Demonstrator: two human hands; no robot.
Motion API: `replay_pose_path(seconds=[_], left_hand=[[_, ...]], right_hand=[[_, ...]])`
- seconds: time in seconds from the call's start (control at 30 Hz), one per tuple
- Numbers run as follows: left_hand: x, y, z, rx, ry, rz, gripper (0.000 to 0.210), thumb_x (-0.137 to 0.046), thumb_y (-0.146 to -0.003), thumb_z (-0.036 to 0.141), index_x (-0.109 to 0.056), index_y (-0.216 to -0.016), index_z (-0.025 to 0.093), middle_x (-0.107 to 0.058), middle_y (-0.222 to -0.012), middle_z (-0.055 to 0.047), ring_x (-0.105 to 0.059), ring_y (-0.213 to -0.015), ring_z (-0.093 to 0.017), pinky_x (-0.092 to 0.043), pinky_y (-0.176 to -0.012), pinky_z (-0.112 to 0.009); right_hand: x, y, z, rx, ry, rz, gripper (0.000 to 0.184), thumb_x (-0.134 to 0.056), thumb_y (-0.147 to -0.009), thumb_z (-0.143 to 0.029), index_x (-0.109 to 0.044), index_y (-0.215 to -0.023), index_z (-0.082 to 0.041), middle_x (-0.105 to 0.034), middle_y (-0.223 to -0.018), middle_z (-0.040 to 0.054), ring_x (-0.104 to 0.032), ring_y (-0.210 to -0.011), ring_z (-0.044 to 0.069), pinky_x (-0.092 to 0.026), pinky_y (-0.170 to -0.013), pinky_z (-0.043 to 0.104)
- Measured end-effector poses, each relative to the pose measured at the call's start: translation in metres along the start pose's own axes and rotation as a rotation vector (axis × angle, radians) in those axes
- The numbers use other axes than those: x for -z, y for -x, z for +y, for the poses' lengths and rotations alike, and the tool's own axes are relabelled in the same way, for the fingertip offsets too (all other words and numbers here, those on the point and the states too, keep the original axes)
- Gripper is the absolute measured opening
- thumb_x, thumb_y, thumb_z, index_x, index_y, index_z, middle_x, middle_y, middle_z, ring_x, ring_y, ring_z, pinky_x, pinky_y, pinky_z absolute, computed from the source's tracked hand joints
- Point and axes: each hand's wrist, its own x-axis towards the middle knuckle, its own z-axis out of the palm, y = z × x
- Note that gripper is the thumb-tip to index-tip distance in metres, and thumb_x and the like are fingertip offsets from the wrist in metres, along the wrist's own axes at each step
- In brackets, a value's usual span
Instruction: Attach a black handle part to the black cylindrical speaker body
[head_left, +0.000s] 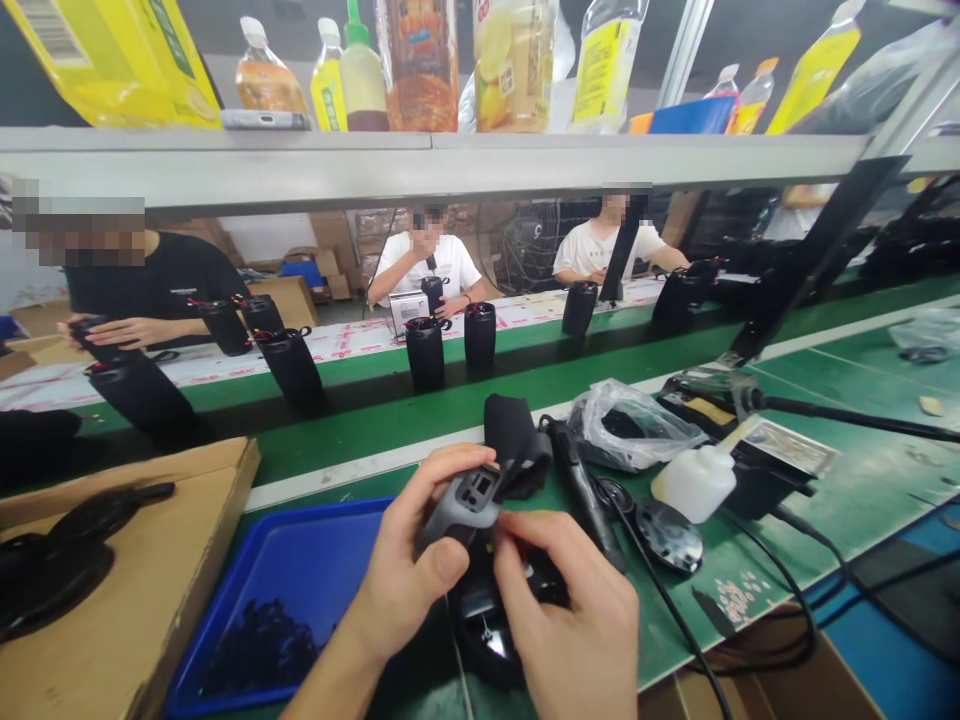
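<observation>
Head camera, looking down at a green workbench. The left hand (409,570) grips a small grey plastic part (466,500) near the bottom centre, thumb across its front. The right hand (570,620) pinches at the part's lower edge with fingertips closed on it — both held just above a rounded black housing (480,625) resting at the bench edge. To do this fitting well, it seems wise to keep the part steady in the left hand and let the right fingers do the fine work (small, slow pressure). A blue tray (300,560) of small black pieces sits to the left; a white squeeze bottle (694,482) lies to the right. What the right fingertips actually pinch is hidden, and the housing is partly covered by both hands — its shape is hard to make out.
</observation>
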Motion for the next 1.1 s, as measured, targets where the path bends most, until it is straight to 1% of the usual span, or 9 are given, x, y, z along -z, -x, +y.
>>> replay_pose_path(seconds=[0.17,0.37,0.53,0.6,0.67,0.73,0.87,0.97,1.1], left_hand=[[0.013,-0.009,-0.001,0.021,0.017,0.029,0.061,-0.055,-0.087,0.069,-0.058,-0.131,0.026,-0.063,-0.13,-0.008,-0.059,-0.12,-0.03,-0.046,-0.102,-0.036],[0.007,-0.008,-0.001,0.07,0.109,0.059,0.057,-0.054,-0.089,0.066,-0.058,-0.129,0.025,-0.065,-0.127,-0.009,-0.06,-0.116,-0.03,-0.046,-0.1,-0.038],[0.006,-0.009,0.001,0.019,0.063,-0.148,0.064,-0.056,-0.084,0.072,-0.062,-0.127,0.026,-0.061,-0.13,-0.007,-0.057,-0.121,-0.03,-0.044,-0.105,-0.037],[0.008,-0.011,0.003,0.01,0.042,-0.198,0.064,-0.056,-0.083,0.073,-0.062,-0.127,0.026,-0.06,-0.13,-0.007,-0.055,-0.123,-0.029,-0.044,-0.105,-0.035],[0.009,-0.012,0.004,0.018,0.042,-0.218,0.064,-0.055,-0.084,0.073,-0.061,-0.128,0.027,-0.06,-0.13,-0.006,-0.056,-0.121,-0.028,-0.044,-0.103,-0.034],[0.01,-0.014,0.005,0.018,0.036,-0.234,0.064,-0.057,-0.083,0.072,-0.062,-0.128,0.027,-0.06,-0.13,-0.007,-0.056,-0.12,-0.029,-0.044,-0.103,-0.035],[0.013,-0.016,0.005,0.038,0.022,-0.243,0.062,-0.062,-0.083,0.068,-0.063,-0.127,0.025,-0.061,-0.129,-0.008,-0.055,-0.121,-0.029,-0.043,-0.103,-0.032],[0.015,-0.016,0.003,0.067,0.033,-0.241,0.06,-0.059,-0.085,0.067,-0.062,-0.127,0.025,-0.062,-0.128,-0.008,-0.057,-0.119,-0.029,-0.045,-0.1,-0.032],[0.014,-0.015,0.002,0.073,0.05,-0.244,0.06,-0.059,-0.084,0.068,-0.063,-0.126,0.025,-0.063,-0.126,-0.008,-0.058,-0.117,-0.029,-0.046,-0.1,-0.033]], right_hand=[[0.001,0.003,0.001,-0.004,-0.038,0.011,0.011,-0.054,-0.102,-0.013,-0.064,-0.098,-0.019,-0.058,-0.094,-0.0027,-0.058,-0.085,0.008,-0.045,-0.078,0.016],[0.001,0.002,0.001,0.004,-0.04,0.0,0.013,-0.054,-0.102,-0.013,-0.064,-0.095,-0.018,-0.058,-0.094,-0.0022,-0.057,-0.085,0.008,-0.045,-0.079,0.015],[0.002,0.001,0.001,-0.025,-0.014,-0.043,0.014,-0.051,-0.101,-0.014,-0.063,-0.097,-0.019,-0.059,-0.094,-0.0049,-0.059,-0.084,0.006,-0.043,-0.08,0.012],[0.002,0.001,0.002,-0.048,-0.004,-0.04,0.011,-0.051,-0.101,-0.016,-0.061,-0.096,-0.02,-0.06,-0.092,-0.0068,-0.059,-0.08,0.005,-0.044,-0.077,0.011],[0.003,0.001,0.003,-0.061,0.008,-0.036,0.01,-0.053,-0.101,-0.017,-0.06,-0.095,-0.021,-0.06,-0.089,-0.0082,-0.059,-0.077,0.004,-0.044,-0.074,0.01],[0.005,0.001,0.002,-0.046,0.012,-0.043,0.01,-0.053,-0.101,-0.017,-0.06,-0.095,-0.02,-0.06,-0.09,-0.0078,-0.059,-0.078,0.004,-0.043,-0.078,0.008],[0.016,0.001,0.002,0.043,0.015,-0.158,0.015,-0.049,-0.103,-0.017,-0.064,-0.109,-0.017,-0.058,-0.112,-0.0002,-0.057,-0.102,0.008,-0.042,-0.095,0.011],[0.022,0.0,0.004,0.098,0.035,-0.264,0.021,-0.052,-0.102,-0.017,-0.063,-0.12,-0.014,-0.051,-0.125,0.0047,-0.053,-0.114,0.012,-0.04,-0.102,0.013],[0.022,-0.001,0.006,0.129,0.047,-0.214,0.023,-0.045,-0.102,-0.007,-0.066,-0.111,-0.014,-0.053,-0.115,0.0039,-0.056,-0.103,0.007,-0.041,-0.097,0.008]])
